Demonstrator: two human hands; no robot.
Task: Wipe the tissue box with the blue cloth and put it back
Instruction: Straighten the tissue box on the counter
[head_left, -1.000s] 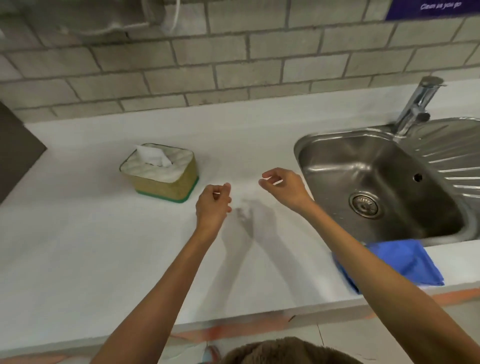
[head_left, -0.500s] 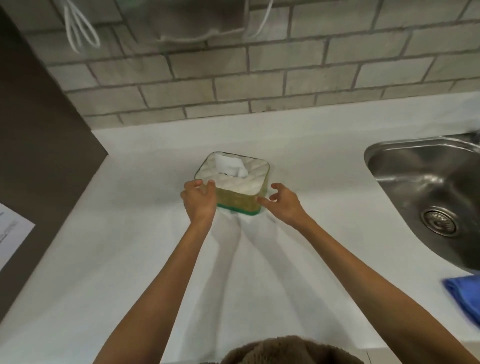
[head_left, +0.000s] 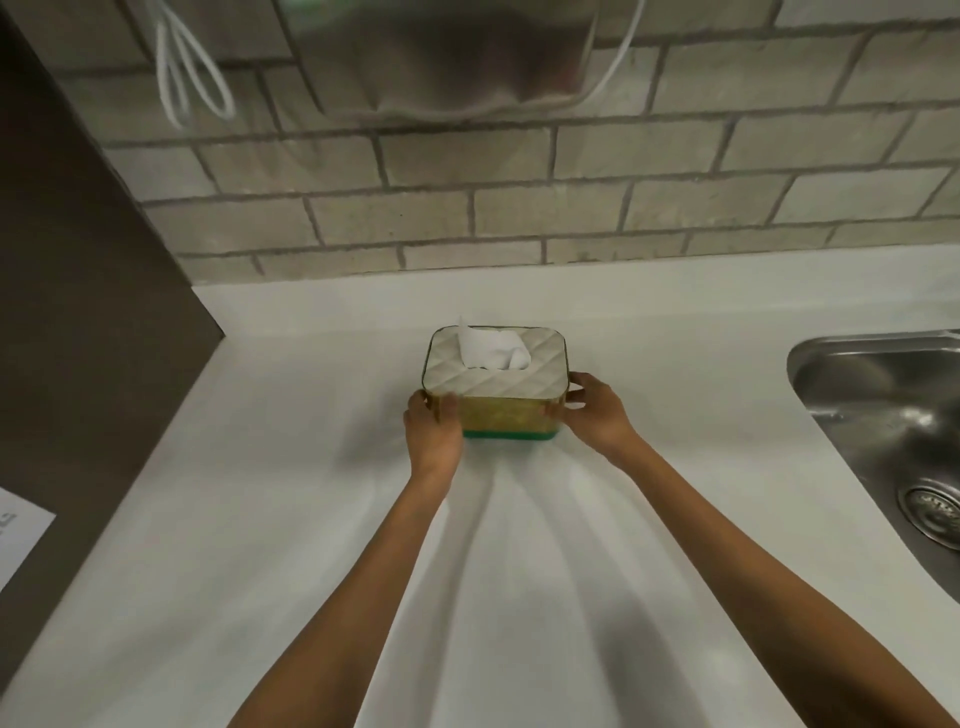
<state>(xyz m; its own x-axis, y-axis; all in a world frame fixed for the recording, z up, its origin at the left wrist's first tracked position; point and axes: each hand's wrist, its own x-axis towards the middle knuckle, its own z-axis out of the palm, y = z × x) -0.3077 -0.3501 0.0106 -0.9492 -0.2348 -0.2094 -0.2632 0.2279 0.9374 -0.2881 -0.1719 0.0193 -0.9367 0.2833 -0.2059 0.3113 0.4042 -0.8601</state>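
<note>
The tissue box (head_left: 498, 410) stands on the white counter (head_left: 519, 571) near the back wall. It has golden sides, a green base and a quilted white lid with a tissue (head_left: 493, 351) sticking out. My left hand (head_left: 432, 423) grips its left end and my right hand (head_left: 592, 410) grips its right end. The blue cloth is out of view.
A steel sink (head_left: 893, 415) with its drain (head_left: 935, 506) lies at the right edge. A dark panel (head_left: 78, 338) closes the left side, with a white paper (head_left: 21, 535) on it. Grey brick wall behind; a white cable (head_left: 187, 83) hangs above.
Both hands reached from mid-counter to the tissue box and closed on its two ends. The box now sits square to me. The view swung left, so the blue cloth left the frame.
</note>
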